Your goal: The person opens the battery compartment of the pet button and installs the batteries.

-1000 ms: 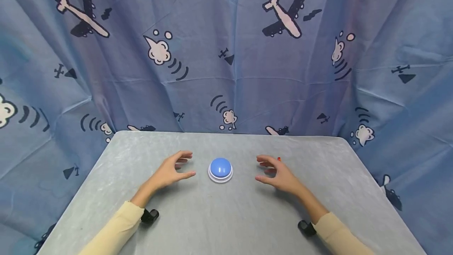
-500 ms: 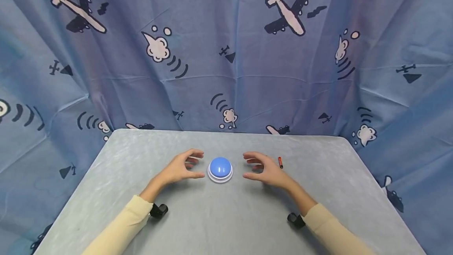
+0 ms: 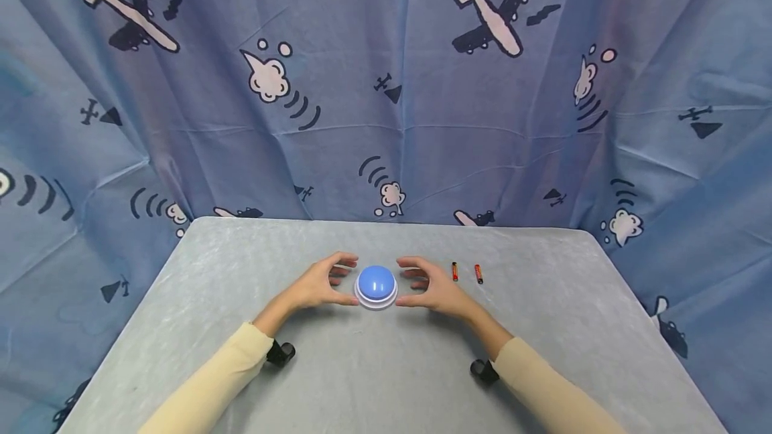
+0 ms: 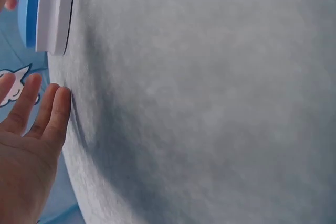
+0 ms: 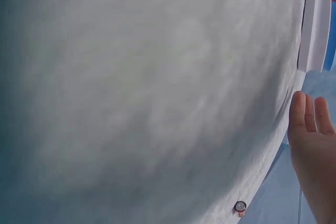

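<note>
A round push button (image 3: pixel 376 283) with a blue dome and a white base sits on the grey table between both hands. My left hand (image 3: pixel 318 284) is at its left side, fingers and thumb spread in a loose C. Mirroring it at the right side is my right hand (image 3: pixel 439 290). In the left wrist view, a gap shows between the left fingertips (image 4: pixel 62 95) and the white base (image 4: pixel 55 14). The right wrist view likewise shows the right fingertips (image 5: pixel 298 100) apart from the button's base (image 5: pixel 315 30). Whether either thumb touches the base, I cannot tell.
Two small red and black batteries (image 3: pixel 455 271) lie on the table (image 3: pixel 374 380) just right of the right hand. A blue curtain (image 3: pixel 338 86) printed with planes hangs behind the table's far edge. Each wrist carries a small black camera (image 3: pixel 281 353).
Both hands have moved inward from the sides to the button, which stays in place. The batteries have come into fuller view as the right hand moved left.
</note>
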Available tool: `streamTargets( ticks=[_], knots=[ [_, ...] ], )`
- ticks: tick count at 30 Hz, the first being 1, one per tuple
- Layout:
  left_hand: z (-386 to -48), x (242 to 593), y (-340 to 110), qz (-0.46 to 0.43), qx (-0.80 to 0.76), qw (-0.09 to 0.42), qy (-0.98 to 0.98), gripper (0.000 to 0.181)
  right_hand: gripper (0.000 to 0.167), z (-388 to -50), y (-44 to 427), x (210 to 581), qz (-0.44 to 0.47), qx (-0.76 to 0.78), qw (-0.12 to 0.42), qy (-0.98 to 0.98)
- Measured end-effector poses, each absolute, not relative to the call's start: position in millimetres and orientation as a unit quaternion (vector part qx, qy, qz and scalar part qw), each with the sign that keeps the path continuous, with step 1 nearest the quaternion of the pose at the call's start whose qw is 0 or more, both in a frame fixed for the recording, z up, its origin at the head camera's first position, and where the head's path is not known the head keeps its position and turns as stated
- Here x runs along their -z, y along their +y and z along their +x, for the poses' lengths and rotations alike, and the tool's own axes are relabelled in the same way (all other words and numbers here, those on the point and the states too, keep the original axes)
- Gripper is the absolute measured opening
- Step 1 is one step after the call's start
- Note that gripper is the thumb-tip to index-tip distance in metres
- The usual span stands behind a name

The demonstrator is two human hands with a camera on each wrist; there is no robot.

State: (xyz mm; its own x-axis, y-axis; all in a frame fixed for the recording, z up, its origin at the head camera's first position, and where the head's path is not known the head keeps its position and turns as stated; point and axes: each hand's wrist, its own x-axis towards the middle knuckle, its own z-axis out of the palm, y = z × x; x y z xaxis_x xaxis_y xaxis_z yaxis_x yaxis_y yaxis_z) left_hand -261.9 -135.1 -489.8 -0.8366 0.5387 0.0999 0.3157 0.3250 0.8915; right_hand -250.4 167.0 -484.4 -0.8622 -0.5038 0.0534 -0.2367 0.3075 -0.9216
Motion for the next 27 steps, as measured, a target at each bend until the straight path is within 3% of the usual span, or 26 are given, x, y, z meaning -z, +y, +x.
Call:
streamTargets(
  ticks=[13,22,27],
  knots=[
    [-266.1,490.2,-114.3,0.272,-0.517,0.12,0.803,0.084,0.082,-260.3,149.9,492.9,-0.253,0.537,0.143,0.792],
    [-266.0,490.4,-104.0,0.262,-0.489,0.102,0.826,0.068,0.068,-264.9,142.0,495.4,-0.248,0.52,0.137,0.806],
    [-266.7,489.6,-101.0,0.263,-0.467,0.103,0.838,0.069,0.065,-266.8,141.1,494.3,-0.249,0.513,0.131,0.811]
  ],
)
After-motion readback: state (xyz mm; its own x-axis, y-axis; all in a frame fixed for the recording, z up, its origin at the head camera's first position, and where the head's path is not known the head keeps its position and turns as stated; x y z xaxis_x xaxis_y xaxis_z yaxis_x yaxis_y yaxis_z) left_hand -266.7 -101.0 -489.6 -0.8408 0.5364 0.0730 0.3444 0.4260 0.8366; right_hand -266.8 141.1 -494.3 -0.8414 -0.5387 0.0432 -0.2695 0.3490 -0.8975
